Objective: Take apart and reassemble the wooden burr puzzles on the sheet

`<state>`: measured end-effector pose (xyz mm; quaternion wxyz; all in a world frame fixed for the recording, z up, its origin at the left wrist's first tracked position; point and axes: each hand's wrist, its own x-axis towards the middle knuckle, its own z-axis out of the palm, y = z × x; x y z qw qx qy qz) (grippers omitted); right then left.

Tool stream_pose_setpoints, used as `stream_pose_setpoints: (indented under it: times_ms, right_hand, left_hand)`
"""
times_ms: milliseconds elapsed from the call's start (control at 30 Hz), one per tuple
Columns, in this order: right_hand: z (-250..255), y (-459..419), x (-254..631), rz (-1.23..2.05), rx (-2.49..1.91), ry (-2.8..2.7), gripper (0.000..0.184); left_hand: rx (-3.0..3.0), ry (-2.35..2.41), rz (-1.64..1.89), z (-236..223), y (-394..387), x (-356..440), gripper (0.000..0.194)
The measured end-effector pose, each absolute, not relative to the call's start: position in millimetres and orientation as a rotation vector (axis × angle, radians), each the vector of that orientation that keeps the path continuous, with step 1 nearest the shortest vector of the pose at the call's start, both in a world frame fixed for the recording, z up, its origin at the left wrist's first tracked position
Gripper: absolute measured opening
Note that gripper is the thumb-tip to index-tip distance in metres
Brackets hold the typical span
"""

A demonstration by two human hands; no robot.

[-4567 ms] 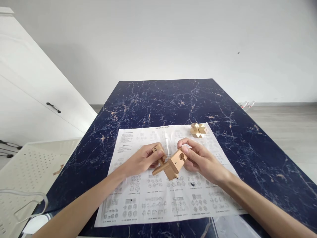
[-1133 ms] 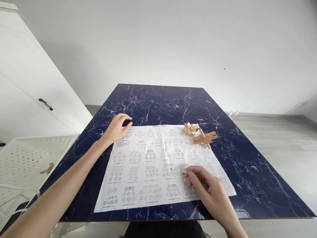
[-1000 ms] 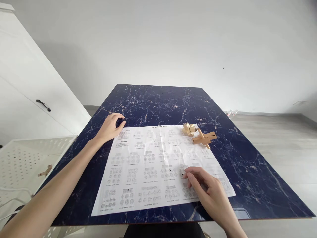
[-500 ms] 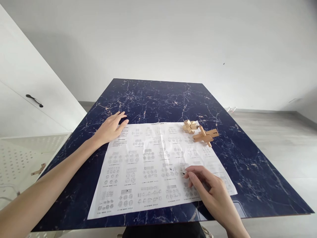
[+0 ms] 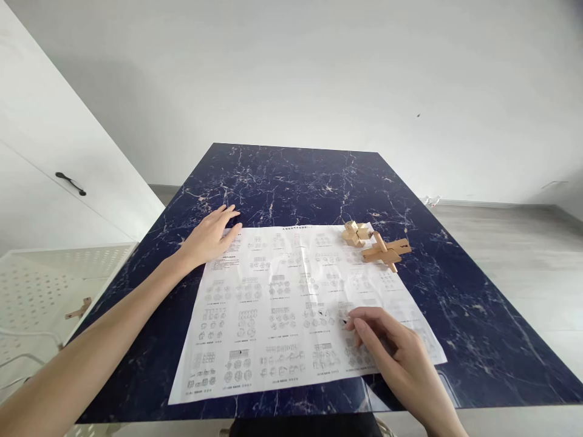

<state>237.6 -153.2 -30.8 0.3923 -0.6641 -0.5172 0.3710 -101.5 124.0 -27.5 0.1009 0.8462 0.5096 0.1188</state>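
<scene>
A large white instruction sheet, creased and printed with many small diagrams, lies on the dark blue marbled table. My left hand rests palm down over the sheet's far left corner, fingers spread, holding nothing. Over the lower right part of the sheet is my right hand. Its fingers are loosely bent, with no object seen in them, and its fingertips are beside a small dark mark. Beyond it, a light wooden block puzzle sits on the sheet's far right corner. Beside that puzzle, a browner crossed wooden puzzle overlaps the sheet's right edge.
The blue marbled table reaches back towards a pale wall. On the left, a perforated white surface bears another wooden piece and white cables. A white cabinet with a black handle stands behind it.
The whole view has shifted slightly to the side, so everything appears a little further right. Both hands keep nearly the same pose on the sheet, and the wooden puzzles stay in place.
</scene>
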Motion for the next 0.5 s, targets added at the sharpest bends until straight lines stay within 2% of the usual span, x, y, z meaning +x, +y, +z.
stream_pose_setpoints:
  times_ms: [500]
  right_hand:
    - [-32.2,-153.5,236.8,0.921,-1.68,-1.314,0.034]
  left_hand:
    - [2.526,1.503,0.348,-29.3,125.4,-101.8,0.067]
